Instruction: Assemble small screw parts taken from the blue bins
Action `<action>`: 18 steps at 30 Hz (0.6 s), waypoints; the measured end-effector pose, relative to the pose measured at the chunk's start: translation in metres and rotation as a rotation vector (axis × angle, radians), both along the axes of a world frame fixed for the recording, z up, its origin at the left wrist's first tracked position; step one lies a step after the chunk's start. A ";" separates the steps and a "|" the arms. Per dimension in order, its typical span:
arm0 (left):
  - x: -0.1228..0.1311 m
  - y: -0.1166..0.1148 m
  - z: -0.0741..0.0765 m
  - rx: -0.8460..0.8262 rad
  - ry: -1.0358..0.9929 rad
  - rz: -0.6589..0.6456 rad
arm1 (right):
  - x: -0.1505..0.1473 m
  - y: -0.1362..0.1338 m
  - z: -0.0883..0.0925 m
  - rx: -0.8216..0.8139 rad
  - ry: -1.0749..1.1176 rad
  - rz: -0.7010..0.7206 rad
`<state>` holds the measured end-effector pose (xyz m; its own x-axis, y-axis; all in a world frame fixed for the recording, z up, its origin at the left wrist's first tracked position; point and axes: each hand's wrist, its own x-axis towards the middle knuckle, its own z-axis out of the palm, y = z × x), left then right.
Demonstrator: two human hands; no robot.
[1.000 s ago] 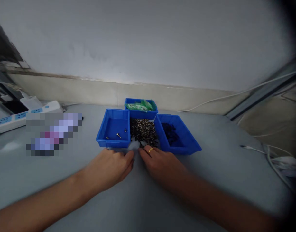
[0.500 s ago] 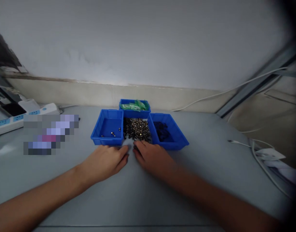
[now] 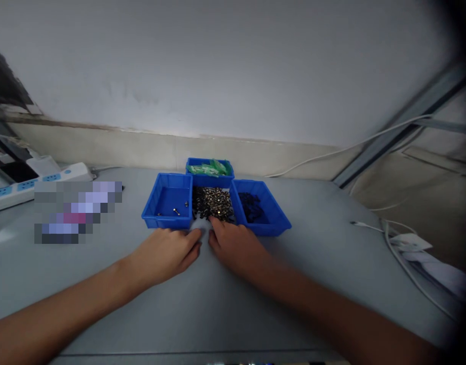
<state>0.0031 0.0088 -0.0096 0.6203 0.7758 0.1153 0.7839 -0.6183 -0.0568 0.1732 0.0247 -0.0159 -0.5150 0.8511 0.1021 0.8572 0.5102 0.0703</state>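
My left hand (image 3: 165, 254) rests palm down on the grey table (image 3: 218, 304), its curled fingertips just in front of the left blue tray (image 3: 168, 203), which holds a few small metal parts. My right hand (image 3: 235, 246) lies beside it, fingertips at the near edge of a loose heap of small dark and shiny screws (image 3: 212, 204) between the trays. The fingertips of both hands nearly meet. What they pinch, if anything, is hidden. A right blue tray (image 3: 260, 209) holds dark pieces. A back blue tray (image 3: 210, 170) holds green packets.
A white power strip (image 3: 31, 185) lies at the far left, next to a blurred-out patch. White cables (image 3: 408, 243) and a cloth lie at the right. A pale wall rises behind the trays. The table's front edge shows at the bottom.
The view has shifted, so the trays sit further left and look smaller. Both hands stay in front of the screw heap, the right hand's fingers now reaching into its near edge.
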 end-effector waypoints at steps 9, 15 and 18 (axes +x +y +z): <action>-0.001 0.000 0.001 -0.053 -0.019 0.026 | 0.001 0.003 -0.004 0.022 -0.030 0.072; -0.001 -0.001 0.001 -0.080 -0.048 0.074 | 0.005 -0.002 -0.002 0.014 0.046 0.181; 0.001 -0.002 0.002 -0.078 -0.071 0.074 | 0.006 -0.003 -0.001 0.038 0.077 0.225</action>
